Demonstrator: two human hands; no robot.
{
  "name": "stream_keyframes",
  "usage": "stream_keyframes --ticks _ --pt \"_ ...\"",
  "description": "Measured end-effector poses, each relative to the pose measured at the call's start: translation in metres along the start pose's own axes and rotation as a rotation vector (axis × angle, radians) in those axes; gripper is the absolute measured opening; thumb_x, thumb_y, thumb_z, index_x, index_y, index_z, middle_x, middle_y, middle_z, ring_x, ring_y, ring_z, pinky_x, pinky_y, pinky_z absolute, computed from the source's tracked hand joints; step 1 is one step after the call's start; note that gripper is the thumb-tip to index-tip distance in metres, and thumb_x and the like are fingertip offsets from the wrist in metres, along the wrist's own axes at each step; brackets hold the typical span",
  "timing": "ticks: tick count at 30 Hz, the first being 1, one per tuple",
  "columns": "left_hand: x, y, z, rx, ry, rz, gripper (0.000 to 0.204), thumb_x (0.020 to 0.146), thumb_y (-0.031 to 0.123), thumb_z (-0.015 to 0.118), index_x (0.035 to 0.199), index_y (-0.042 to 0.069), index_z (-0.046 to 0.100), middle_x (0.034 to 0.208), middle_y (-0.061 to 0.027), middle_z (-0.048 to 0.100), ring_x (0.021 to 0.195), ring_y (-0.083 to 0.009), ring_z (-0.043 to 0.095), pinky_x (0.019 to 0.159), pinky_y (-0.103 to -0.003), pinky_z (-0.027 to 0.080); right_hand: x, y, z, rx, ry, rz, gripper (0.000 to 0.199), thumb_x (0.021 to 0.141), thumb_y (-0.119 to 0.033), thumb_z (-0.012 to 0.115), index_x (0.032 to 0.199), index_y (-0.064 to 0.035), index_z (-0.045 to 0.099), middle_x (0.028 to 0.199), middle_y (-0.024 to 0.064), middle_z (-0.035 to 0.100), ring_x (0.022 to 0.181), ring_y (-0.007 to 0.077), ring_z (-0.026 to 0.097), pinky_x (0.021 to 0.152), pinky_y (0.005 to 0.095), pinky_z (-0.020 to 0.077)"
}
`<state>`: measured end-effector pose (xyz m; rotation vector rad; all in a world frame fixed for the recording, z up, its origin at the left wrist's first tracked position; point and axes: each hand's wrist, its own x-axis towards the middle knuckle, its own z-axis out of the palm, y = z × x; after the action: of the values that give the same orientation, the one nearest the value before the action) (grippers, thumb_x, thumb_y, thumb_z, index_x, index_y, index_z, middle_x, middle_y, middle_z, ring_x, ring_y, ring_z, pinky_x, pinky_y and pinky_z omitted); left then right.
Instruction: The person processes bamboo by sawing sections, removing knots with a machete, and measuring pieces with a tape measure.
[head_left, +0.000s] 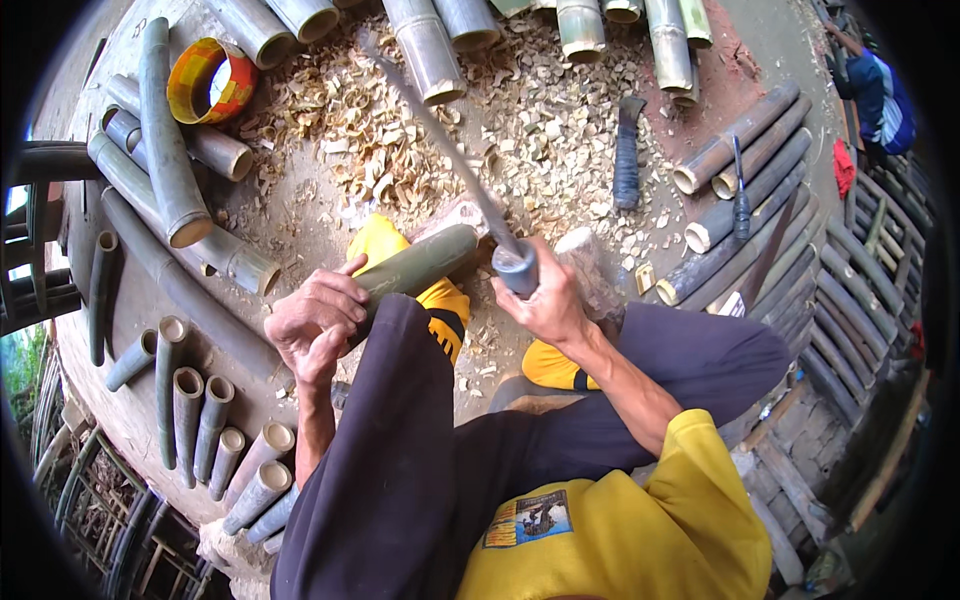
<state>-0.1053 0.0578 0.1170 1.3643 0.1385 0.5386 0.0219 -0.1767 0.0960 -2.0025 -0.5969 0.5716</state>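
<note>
My left hand [318, 318] is closed round the near end of a green bamboo tube [412, 266], which slants up to the right above my bent left knee. The tube's far end lies by a pale wood block [462, 214]. In my right hand [552, 305] is the dark round handle of a machete [440, 135]. Its long blade points up and away to the left over the shavings, slightly smeared by motion. The base of the blade is close to the tube's far end; whether they touch I cannot tell.
Wood shavings [380, 150] cover the ground ahead. A knife with a wrapped handle [627, 160] lies right of them, and a smaller knife [741, 195] rests on bamboo at the right. Bamboo lengths [180, 150] and a yellow-red ring [188, 85] are at the left. Another person [880, 100] is far right.
</note>
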Motion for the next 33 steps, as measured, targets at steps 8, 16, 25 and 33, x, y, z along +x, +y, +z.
stream_keyframes --ticks 8,16,25,33 --pt "0.004 0.010 -0.001 0.178 -0.195 0.074 0.017 0.070 0.003 0.066 0.055 0.004 0.058 0.059 -0.0064 0.062 0.067 -0.0226 0.064 0.092 -0.054 0.044 0.009 0.059 0.015 -0.075 -0.151 0.184 0.027 0.070 -0.008 0.067 0.093 0.0002 0.054 0.077 0.0172 0.063 0.063 0.0219 0.065 0.056 0.0309 0.0524" --pt "0.017 0.008 0.009 0.233 -0.281 0.055 0.013 0.067 0.006 0.067 0.056 0.004 0.060 0.060 -0.0067 0.062 0.068 -0.0226 0.065 0.090 -0.050 0.047 0.003 0.076 0.008 -0.088 -0.222 0.230 0.030 0.068 -0.011 0.067 0.093 -0.0021 0.053 0.077 0.0184 0.064 0.068 0.0302 0.064 0.060 0.0383 0.0507" --pt "0.006 0.013 -0.005 0.213 -0.275 0.083 0.015 0.075 0.006 0.070 0.066 -0.001 0.059 0.072 -0.0086 0.064 0.074 -0.0201 0.064 0.088 -0.042 0.050 -0.010 0.064 0.025 -0.245 -0.099 0.222 0.025 0.066 -0.007 0.064 0.088 0.0000 0.055 0.069 0.0161 0.061 0.064 0.0303 0.063 0.059 0.0392 0.0477" --pt "-0.078 -0.026 -0.053 0.889 0.611 0.065 0.027 0.071 0.011 0.061 0.098 0.004 0.058 0.083 -0.0098 0.065 0.086 -0.0252 0.063 0.082 -0.036 0.048 0.036 0.048 -0.011 -0.091 0.079 0.282 0.034 0.074 -0.020 0.070 0.094 0.0033 0.055 0.074 0.0113 0.060 0.065 0.0233 0.058 0.063 0.0372 0.0471"
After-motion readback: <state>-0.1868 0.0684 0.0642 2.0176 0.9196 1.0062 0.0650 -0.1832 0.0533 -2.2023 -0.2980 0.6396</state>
